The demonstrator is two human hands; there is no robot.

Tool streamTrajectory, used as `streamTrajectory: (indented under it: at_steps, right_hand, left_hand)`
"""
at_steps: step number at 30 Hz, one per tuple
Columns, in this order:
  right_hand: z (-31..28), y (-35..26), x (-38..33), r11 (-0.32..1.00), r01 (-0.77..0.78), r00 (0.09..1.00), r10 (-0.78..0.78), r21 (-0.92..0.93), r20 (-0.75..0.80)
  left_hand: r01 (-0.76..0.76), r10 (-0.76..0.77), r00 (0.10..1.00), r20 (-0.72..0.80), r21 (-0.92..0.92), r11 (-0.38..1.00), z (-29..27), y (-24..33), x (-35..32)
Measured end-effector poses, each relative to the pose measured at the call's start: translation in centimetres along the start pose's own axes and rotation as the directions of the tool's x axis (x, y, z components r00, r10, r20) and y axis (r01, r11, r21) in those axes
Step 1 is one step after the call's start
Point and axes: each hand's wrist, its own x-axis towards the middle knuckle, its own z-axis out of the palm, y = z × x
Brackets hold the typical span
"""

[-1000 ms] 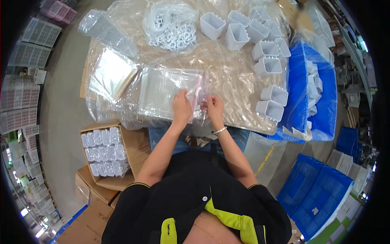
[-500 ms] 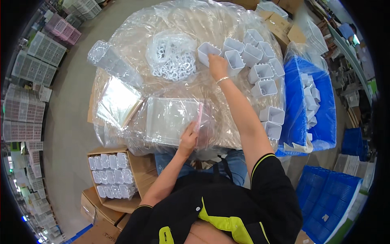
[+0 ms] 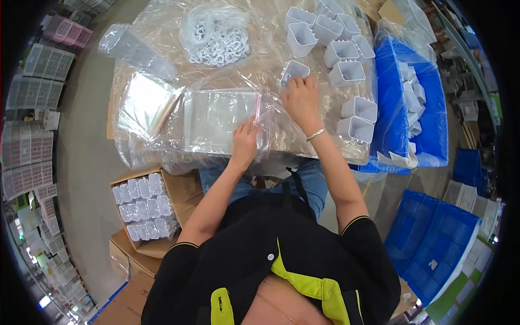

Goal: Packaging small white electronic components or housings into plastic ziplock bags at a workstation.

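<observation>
My right hand grips a small white square plastic bin by its near rim, over the table to the right of the bags. On the stack of clear plastic bags with a pinkish edge strip, my left hand has its fingers bent and pinched at that edge. More white bins stand in a cluster at the right. Beyond the bags lies a pile of white plastic hooks or rings, partly in a clear bag.
Left of the bags lies a stack of shiny film sheets, with a wrapped row of clear bins behind. A blue crate of white pieces adjoins the table's right side. An open carton of wrapped bins stands at the lower left.
My right hand has drawn one white bin toward me from the far group. My left hand stays at the bags' edge. The whole view has tilted, so the table appears higher.
</observation>
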Motion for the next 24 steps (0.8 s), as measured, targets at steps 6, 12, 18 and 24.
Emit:
streamTrajectory:
  at_steps: [6,12,18,24]
  right_hand:
    - [-0.9,0.4,-1.7,0.976,-0.085,0.996,0.077,0.202,0.043]
    - [-3.2,-1.9,-8.2,0.419,-0.352,0.878,0.458,0.837,0.139]
    - [-0.6,-4.2,-13.5,0.103,-0.579,0.736,0.494,0.809,0.464]
    - [-3.0,-6.0,-11.9,0.828,-0.11,0.994,0.104,0.55,0.042]
  left_hand:
    - [0.051,-0.052,0.993,0.108,0.018,0.999,0.2,0.6,1.1]
    - [0.12,-0.111,0.989,0.096,-0.096,0.988,0.3,-0.2,2.5]
    - [0.306,-0.209,0.933,0.291,-0.341,0.889,0.5,-3.4,2.8]
    - [0.697,-0.379,0.717,0.586,-0.618,0.363,-2.8,0.8,3.5]
